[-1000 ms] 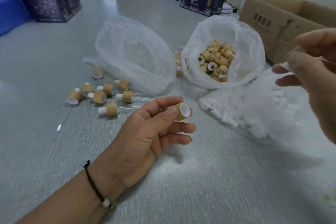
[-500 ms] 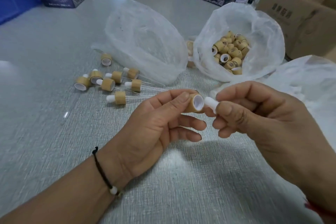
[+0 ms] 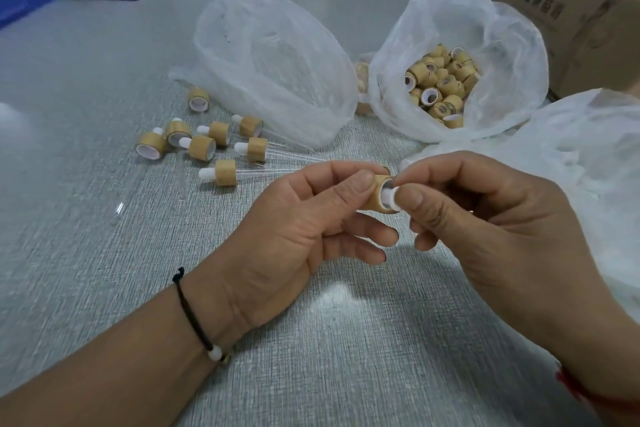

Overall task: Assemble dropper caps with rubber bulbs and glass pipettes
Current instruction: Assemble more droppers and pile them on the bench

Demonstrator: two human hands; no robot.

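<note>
Left hand (image 3: 298, 218) pinches unmarked cap (image 3: 375, 196); cardboard box (image 3: 571, 17) lettering unreadable.

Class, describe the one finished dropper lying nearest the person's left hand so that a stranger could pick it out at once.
Find the crumpled clear bag at centre left. In front lies a cluster of bamboo caps. The finished dropper is nearest the left hand, its glass pipette pointing at it.
</note>
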